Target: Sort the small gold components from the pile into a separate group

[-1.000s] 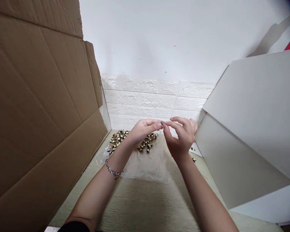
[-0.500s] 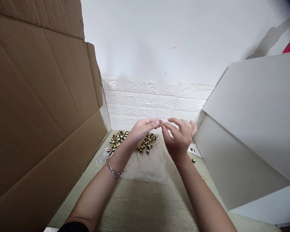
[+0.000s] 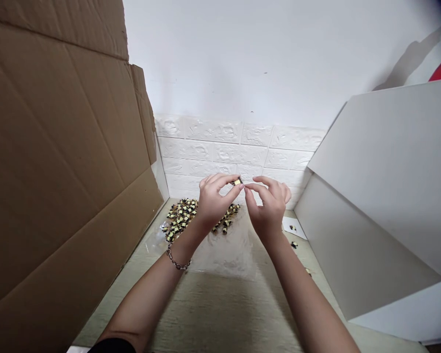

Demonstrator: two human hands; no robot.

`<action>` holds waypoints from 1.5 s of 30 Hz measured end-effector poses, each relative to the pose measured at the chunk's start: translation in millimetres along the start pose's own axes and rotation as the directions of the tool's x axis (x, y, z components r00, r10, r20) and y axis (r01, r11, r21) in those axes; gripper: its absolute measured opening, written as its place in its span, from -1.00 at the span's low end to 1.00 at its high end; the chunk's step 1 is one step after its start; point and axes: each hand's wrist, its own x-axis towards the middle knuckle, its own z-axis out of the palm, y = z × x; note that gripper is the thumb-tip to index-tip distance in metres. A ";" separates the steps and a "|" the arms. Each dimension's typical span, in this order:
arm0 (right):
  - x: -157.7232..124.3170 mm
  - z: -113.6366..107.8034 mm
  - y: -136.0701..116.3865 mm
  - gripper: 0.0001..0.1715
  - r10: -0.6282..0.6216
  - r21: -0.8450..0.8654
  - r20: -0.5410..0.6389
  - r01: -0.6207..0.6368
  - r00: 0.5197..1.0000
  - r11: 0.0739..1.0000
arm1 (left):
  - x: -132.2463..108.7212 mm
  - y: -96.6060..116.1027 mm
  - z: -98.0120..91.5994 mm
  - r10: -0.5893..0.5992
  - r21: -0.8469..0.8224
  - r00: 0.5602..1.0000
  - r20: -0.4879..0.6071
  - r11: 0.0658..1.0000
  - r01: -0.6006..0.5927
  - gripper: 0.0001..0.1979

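Observation:
My left hand (image 3: 213, 202) and my right hand (image 3: 267, 208) meet in front of me, raised above the table. Thumb and fingers of the left hand pinch a small black and yellow part (image 3: 237, 182). The right hand's fingertips are pressed together against the same part from the right. Below and behind the hands lies a heap of several like parts (image 3: 183, 215) on a clear plastic sheet (image 3: 224, 255). A chain bracelet (image 3: 177, 262) hangs on my left wrist.
A tall brown cardboard panel (image 3: 59, 162) walls off the left side. A white board box (image 3: 382, 196) stands at the right. A white brick-pattern wall (image 3: 235, 157) closes the back. A few loose parts (image 3: 294, 244) lie near the box on the pale table (image 3: 220, 314).
Both hands have turned slightly and drawn a little closer to me; the small part now shows between the left fingertips. The pinch has stayed shut throughout.

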 end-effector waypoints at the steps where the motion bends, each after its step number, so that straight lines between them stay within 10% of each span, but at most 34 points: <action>1: -0.1 0.3 -0.1 -0.96 0.006 0.013 -0.005 -0.006 1.000 1.000 | -0.1 0.4 -0.1 0.032 0.029 0.999 -0.006 0.999 -0.032 -0.81; 17: -1.0 -0.1 3.8 -0.90 -0.065 -0.057 -0.011 0.064 0.998 0.996 | -5.6 -4.2 2.3 0.270 0.438 0.959 -0.091 0.875 -0.205 -0.84; 37: 12.8 -14.9 19.0 -0.91 -0.197 -0.102 0.216 0.223 0.956 0.969 | -8.7 -3.2 5.8 0.207 0.400 0.959 0.191 0.876 -0.269 -0.80; 45: 10.5 -10.8 13.9 -0.91 -0.154 -0.114 0.100 0.165 0.983 0.980 | -6.5 2.0 2.4 0.117 0.262 0.980 0.162 0.952 -0.157 -0.84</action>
